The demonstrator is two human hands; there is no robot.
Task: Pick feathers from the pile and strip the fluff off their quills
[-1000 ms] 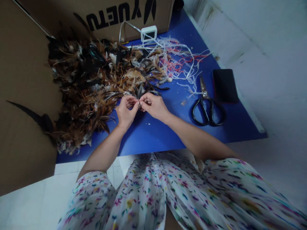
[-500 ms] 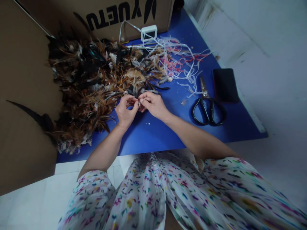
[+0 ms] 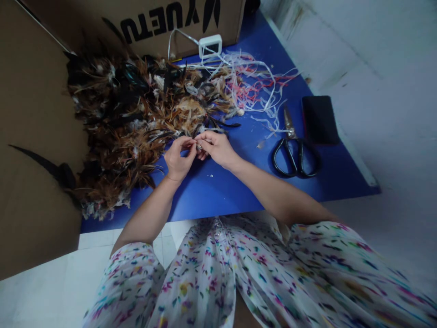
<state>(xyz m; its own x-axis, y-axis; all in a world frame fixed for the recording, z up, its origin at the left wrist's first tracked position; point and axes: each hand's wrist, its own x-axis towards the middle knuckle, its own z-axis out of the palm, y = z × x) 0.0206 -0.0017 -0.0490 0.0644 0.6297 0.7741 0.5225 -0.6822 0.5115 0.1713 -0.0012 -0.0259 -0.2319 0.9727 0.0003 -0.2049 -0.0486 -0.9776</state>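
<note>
My left hand (image 3: 179, 157) and my right hand (image 3: 218, 148) meet fingertip to fingertip over the blue table, at the near edge of the feather pile. Thumb and forefinger of the left one are pinched together; what lies between them is too small to make out. The fingers of my right hand are curled round the base of a small bunch of dark feathers, mostly hidden behind them. Left of and beyond both hands spreads a large heap of brown and black feathers (image 3: 136, 109).
Black-handled scissors (image 3: 296, 157) lie right of my hands, beside a dark phone (image 3: 320, 119). White and pink ribbon strips (image 3: 249, 86) tangle farther back, near a small white device (image 3: 210, 46). Cardboard (image 3: 37, 136) stands at left, and a printed box (image 3: 177, 23) behind. A wall borders the right.
My right fingers have shifted slightly and curled further over the small bunch, so less of its grey tips shows. The left hand keeps its pinch almost in place.
</note>
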